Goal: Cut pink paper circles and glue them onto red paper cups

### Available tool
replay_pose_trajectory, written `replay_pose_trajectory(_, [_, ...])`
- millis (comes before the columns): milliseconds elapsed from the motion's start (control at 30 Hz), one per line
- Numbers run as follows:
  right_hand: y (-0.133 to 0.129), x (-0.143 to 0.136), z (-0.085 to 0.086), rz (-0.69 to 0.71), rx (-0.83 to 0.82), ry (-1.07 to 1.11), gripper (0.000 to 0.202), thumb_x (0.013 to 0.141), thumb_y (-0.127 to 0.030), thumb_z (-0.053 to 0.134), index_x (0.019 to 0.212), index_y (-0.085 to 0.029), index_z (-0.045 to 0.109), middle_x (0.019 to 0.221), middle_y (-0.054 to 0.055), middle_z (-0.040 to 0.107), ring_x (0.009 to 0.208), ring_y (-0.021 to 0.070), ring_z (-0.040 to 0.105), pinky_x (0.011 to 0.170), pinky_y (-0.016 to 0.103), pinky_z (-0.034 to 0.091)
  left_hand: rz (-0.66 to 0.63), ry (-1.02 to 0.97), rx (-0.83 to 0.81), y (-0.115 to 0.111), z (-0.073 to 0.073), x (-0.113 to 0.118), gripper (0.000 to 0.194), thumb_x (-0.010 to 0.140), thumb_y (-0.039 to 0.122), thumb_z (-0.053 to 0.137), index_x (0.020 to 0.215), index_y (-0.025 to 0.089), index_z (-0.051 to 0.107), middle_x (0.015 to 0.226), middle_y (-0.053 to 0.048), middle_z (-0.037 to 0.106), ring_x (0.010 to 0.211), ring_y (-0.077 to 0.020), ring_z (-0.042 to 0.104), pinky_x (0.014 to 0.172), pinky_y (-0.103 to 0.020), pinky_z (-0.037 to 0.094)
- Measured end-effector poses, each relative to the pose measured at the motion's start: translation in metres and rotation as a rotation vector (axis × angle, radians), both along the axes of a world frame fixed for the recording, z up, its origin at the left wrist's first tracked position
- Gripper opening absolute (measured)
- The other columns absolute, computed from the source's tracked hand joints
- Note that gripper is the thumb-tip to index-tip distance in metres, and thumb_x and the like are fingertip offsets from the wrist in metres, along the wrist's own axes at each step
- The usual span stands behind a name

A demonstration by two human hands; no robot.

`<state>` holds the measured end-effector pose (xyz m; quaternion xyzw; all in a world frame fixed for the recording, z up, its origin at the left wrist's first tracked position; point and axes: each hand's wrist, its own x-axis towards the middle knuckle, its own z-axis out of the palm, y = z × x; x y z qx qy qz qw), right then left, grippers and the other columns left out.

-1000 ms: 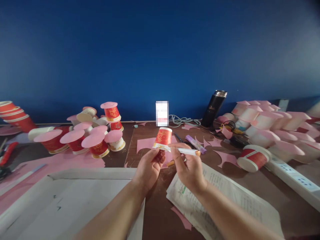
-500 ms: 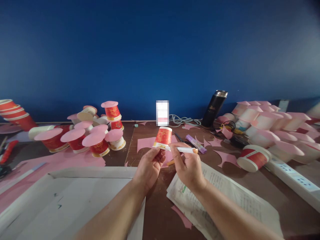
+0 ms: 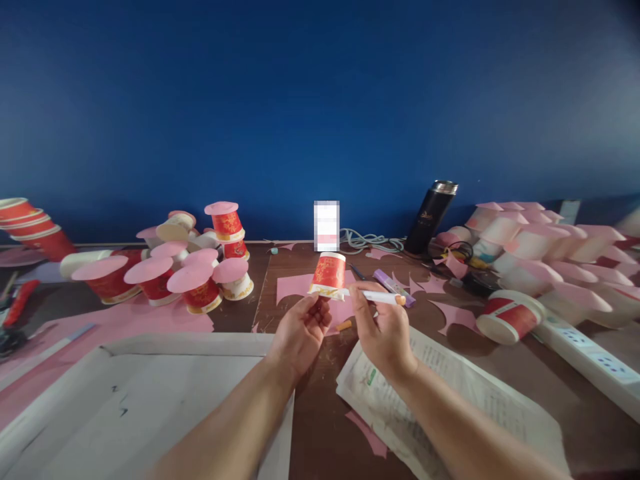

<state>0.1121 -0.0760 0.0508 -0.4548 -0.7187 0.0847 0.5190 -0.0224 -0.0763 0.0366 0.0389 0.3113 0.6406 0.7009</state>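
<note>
A red paper cup (image 3: 330,272) with gold print and a white rim hangs upside down in front of me. My left hand (image 3: 304,333) is closed on it from below, fingers pinching the rim. Just to its right, my right hand (image 3: 383,327) grips a white pen-shaped stick (image 3: 377,297) with an orange end. The stick lies nearly level, its left end by the cup's rim; I cannot tell whether the two touch. Under the hands are pink paper pieces (image 3: 295,288) and a small orange piece (image 3: 344,325).
Cups topped with pink discs (image 3: 193,277) stand at left, beside stacked red cups (image 3: 40,230). At right are pink-topped white cups (image 3: 545,243), a tipped cup (image 3: 510,317), a power strip (image 3: 595,357) and a black flask (image 3: 431,217). A white tray (image 3: 185,343) and printed sheets (image 3: 465,393) lie nearer.
My right hand and the white stick have shifted a little to the right relative to the cup. The left hand still holds the cup, which is almost unmoved.
</note>
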Motion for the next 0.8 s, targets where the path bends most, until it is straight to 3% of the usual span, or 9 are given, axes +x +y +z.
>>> replay_pose_trajectory(433, [-0.002, -0.003, 0.001, -0.009, -0.027, -0.003, 0.022, 0.091, -0.032, 0.047, 0.087, -0.022, 0.066, 0.065, 0.003, 0.067, 0.069, 0.0195, 0.065, 0.065, 0.029, 0.048, -0.005, -0.030, 0.041, -0.001, 0.000, -0.004, 0.011, 0.080, 0.006, 0.055, 0.072, 0.009, 0.062, 0.069, -0.006, 0.061, 0.059, -0.0083, 0.058, 0.055, -0.018, 0.049])
replay_pose_trajectory(533, [-0.004, -0.003, 0.003, -0.002, -0.039, 0.048, 0.022, 0.090, -0.033, 0.050, 0.085, -0.021, 0.067, 0.071, 0.004, 0.067, 0.065, 0.0167, 0.062, 0.062, 0.027, 0.047, 0.002, -0.052, 0.051, 0.000, 0.001, -0.005, 0.011, 0.080, 0.006, 0.055, 0.072, 0.009, 0.061, 0.070, -0.006, 0.062, 0.059, -0.0077, 0.057, 0.054, -0.017, 0.049])
replay_pose_trajectory(600, [-0.003, -0.002, 0.003, 0.020, -0.080, 0.154, 0.020, 0.089, -0.033, 0.052, 0.086, -0.020, 0.066, 0.071, 0.002, 0.066, 0.059, 0.0137, 0.059, 0.057, 0.025, 0.046, 0.004, -0.071, 0.057, 0.001, 0.001, -0.007, 0.011, 0.081, 0.007, 0.054, 0.072, 0.009, 0.061, 0.070, -0.005, 0.061, 0.059, -0.0074, 0.057, 0.054, -0.017, 0.049])
replay_pose_trajectory(700, [0.009, -0.001, 0.000, 0.061, -0.222, 0.477, 0.023, 0.087, -0.038, 0.055, 0.094, -0.019, 0.063, 0.064, -0.001, 0.063, 0.050, 0.0105, 0.054, 0.051, 0.023, 0.043, -0.011, -0.102, 0.067, 0.002, 0.003, -0.011, 0.010, 0.081, 0.008, 0.055, 0.072, 0.009, 0.058, 0.070, -0.005, 0.059, 0.059, -0.0068, 0.056, 0.053, -0.016, 0.048])
replay_pose_trajectory(800, [0.025, 0.000, -0.009, 0.105, -0.399, 0.821, 0.034, 0.081, -0.046, 0.061, 0.102, -0.020, 0.058, 0.078, 0.002, 0.069, 0.063, 0.0137, 0.064, 0.062, 0.027, 0.050, -0.060, -0.148, 0.101, 0.001, 0.006, -0.013, 0.007, 0.081, 0.009, 0.055, 0.075, 0.010, 0.058, 0.072, -0.003, 0.057, 0.059, -0.0060, 0.055, 0.051, -0.016, 0.046])
